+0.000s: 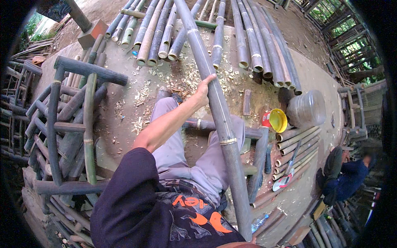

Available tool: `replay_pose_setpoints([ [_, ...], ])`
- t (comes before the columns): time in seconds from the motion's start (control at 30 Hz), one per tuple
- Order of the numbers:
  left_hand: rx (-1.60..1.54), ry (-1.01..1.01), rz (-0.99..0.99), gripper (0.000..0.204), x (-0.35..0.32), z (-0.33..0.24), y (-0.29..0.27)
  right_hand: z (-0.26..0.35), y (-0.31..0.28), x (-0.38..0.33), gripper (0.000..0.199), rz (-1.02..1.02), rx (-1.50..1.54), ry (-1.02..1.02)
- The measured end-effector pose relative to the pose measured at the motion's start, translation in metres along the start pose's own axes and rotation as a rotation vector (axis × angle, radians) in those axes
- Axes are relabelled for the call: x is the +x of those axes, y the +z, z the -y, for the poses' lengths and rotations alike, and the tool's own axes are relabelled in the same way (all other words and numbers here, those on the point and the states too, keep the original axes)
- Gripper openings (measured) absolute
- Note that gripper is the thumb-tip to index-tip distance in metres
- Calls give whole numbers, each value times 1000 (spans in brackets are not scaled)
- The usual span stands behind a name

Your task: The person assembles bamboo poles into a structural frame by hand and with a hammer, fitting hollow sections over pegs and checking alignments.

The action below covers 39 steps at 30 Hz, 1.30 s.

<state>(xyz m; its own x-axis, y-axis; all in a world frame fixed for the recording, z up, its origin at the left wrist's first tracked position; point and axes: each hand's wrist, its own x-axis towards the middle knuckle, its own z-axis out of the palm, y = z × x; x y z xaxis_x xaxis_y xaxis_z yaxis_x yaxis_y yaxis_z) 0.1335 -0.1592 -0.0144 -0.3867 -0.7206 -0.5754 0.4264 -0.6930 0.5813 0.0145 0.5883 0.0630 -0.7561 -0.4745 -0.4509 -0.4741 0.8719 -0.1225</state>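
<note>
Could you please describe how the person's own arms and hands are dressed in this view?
The left hand is bare, with no glove, ring or watch visible, and the forearm is bare up to about the elbow. Above that sits a dark navy sleeve of a top with an orange print. The right hand is out of view.

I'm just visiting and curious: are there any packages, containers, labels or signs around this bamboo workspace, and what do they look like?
Signs or screens: none in view.
Clear plastic jug: on the ground at right, round, see-through.
Yellow bowl: just left of the jug, round, tipped, with something red behind it.
Shirt print: orange lettering on the person's dark top, bottom centre.
</note>
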Motion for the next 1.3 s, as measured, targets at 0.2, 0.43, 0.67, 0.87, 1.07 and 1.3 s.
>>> replay_pose_setpoints([
  [0.2, 147, -83, -50, 50, 44, 43, 7, 56, -19, -13, 77, 114, -154, 280],
  [0.43, 295, -87, 101, 34, 36, 42, -9, 251, -85, 80, 83, 298, 120, 24],
  [0.67, 254, -557, 390, 49, -101, 98, -54, 420, -46, 195, 96, 194, 469, -662],
  [0.87, -62, -323, 134, 53, -111, 42, -27, 499, -34, 226, 72, 45, 453, -942],
  [1.07, 133, -72, 42, 56, -64, -10, -64, 462, -21, 225, 53, 123, 652, -704],
  [1.3, 144, -19, -150, 63, -13, -61, -112, 441, -2, 212, 42, 142, 651, -641],
])
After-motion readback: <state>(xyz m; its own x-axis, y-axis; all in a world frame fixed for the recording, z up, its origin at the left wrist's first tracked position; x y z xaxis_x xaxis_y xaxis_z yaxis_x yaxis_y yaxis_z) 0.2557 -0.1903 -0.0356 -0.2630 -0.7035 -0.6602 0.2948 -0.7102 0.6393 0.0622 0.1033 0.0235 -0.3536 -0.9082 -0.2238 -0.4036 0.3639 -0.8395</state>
